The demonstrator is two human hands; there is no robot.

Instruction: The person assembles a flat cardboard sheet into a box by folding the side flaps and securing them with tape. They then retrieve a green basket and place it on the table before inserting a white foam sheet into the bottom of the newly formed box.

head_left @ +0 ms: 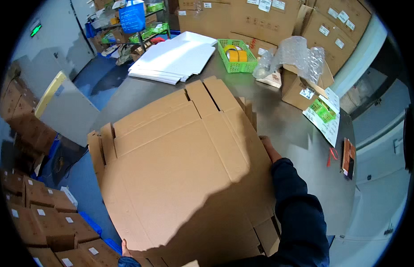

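Note:
A large flat brown cardboard box blank (171, 160), creased and slotted along its edges, lies tilted across the near part of the metal table. More cardboard flaps (96, 153) show beyond its left edge and at its upper right; I cannot tell how many layers there are. At the near left corner my left hand (125, 250) grips the edge, thumb up, its other fingers hidden beneath. My right hand (271, 150) is closed at the right edge, with its fingertips partly out of sight. A shadow covers the blank's lower right.
On the grey metal table (300, 138), white flat sheets (171, 58) are stacked far left. Behind are a green basket (240, 66) with yellow tape rolls, bubble wrap (291, 55) and a small open carton (300, 92). Red scissors (331, 156) lie right. Stacked cartons (51, 222) stand on the left floor.

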